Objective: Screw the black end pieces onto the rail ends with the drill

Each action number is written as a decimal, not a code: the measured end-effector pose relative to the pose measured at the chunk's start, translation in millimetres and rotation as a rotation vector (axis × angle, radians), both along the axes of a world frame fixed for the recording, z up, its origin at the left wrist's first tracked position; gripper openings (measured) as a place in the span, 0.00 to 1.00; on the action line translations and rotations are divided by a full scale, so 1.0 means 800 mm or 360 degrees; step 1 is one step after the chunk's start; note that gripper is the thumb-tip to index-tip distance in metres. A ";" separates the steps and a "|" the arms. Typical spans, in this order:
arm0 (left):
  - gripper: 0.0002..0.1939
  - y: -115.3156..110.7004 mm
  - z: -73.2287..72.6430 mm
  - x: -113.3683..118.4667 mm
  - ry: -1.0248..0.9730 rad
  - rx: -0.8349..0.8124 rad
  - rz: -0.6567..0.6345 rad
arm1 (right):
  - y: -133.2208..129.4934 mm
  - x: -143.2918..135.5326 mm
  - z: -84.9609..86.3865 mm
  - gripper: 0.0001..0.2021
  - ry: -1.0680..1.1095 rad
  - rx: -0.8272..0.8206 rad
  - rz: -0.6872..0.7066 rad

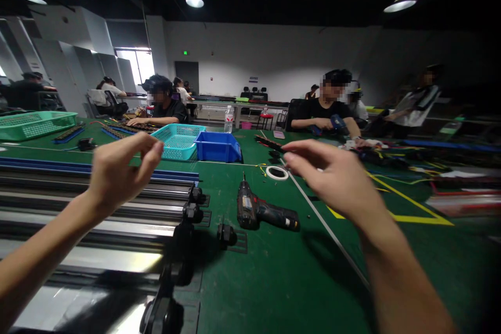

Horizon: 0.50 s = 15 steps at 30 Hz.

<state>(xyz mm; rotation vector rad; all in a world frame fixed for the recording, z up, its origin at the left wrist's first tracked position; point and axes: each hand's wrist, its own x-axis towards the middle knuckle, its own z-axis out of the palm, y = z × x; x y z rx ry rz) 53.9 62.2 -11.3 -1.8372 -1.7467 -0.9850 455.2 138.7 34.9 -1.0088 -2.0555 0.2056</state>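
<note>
Hovering right fingers (313, 148), strip (267, 142) contact unclear

My L hand (123, 169) over metal rails (125, 227), R hand (336, 177) above grn table (282, 282), blk drill (260, 211) on it btwn them

Green tabletop (266, 271) with drill (258, 211), white ring (277, 178), blue bin (215, 153), turquoise basket (178, 153), metal bars (129, 228).

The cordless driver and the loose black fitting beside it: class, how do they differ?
Size: the cordless driver looks clearly larger than the loose black fitting.
Shape: the driver has a long handle and slim bit; the fitting is compact, with a flat slotted base.
Colour: the driver shows red touches; the fitting looks all black.
Shared: both rest on the green table, unheld.
</note>
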 end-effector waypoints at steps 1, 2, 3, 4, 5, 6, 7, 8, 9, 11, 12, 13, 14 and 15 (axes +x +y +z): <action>0.18 0.014 -0.005 0.000 0.0058 -0.0108 -0.0057 | 0.017 -0.003 -0.011 0.17 -0.0202 -0.0161 0.0031; 0.18 0.031 -0.014 -0.004 0.0121 -0.0232 -0.0106 | 0.034 -0.006 -0.025 0.19 -0.0408 -0.0309 0.0087; 0.19 0.048 -0.027 -0.013 0.0187 -0.0388 -0.0160 | 0.049 -0.010 -0.039 0.21 -0.0599 -0.0444 0.0140; 0.21 0.066 -0.044 -0.026 0.0213 -0.0456 -0.0130 | 0.061 -0.014 -0.053 0.22 -0.0762 -0.0589 0.0204; 0.24 0.082 -0.064 -0.043 0.0229 -0.0492 -0.0056 | 0.068 -0.018 -0.065 0.22 -0.0880 -0.0710 0.0287; 0.25 0.095 -0.084 -0.061 0.0230 -0.0525 0.0030 | 0.072 -0.024 -0.076 0.21 -0.0957 -0.0804 0.0384; 0.27 0.106 -0.103 -0.080 0.0226 -0.0563 0.0103 | 0.070 -0.031 -0.085 0.20 -0.1002 -0.0866 0.0486; 0.28 0.114 -0.120 -0.097 0.0226 -0.0597 0.0158 | 0.066 -0.039 -0.092 0.18 -0.1031 -0.0895 0.0578; 0.28 0.119 -0.134 -0.112 0.0217 -0.0607 0.0198 | 0.058 -0.048 -0.098 0.18 -0.1058 -0.0901 0.0651; 0.29 0.122 -0.151 -0.133 0.0153 -0.0629 0.0233 | 0.040 -0.067 -0.108 0.19 -0.1139 -0.0869 0.0721; 0.30 0.122 -0.156 -0.138 0.0105 -0.0653 0.0229 | 0.030 -0.077 -0.112 0.21 -0.1185 -0.0837 0.0718; 0.30 0.122 -0.158 -0.141 0.0052 -0.0699 0.0213 | 0.022 -0.086 -0.117 0.22 -0.1226 -0.0800 0.0701; 0.31 0.121 -0.159 -0.142 0.0000 -0.0764 0.0194 | 0.014 -0.094 -0.122 0.22 -0.1254 -0.0751 0.0670; 0.31 0.121 -0.159 -0.142 -0.0045 -0.0840 0.0182 | 0.008 -0.100 -0.127 0.21 -0.1269 -0.0694 0.0626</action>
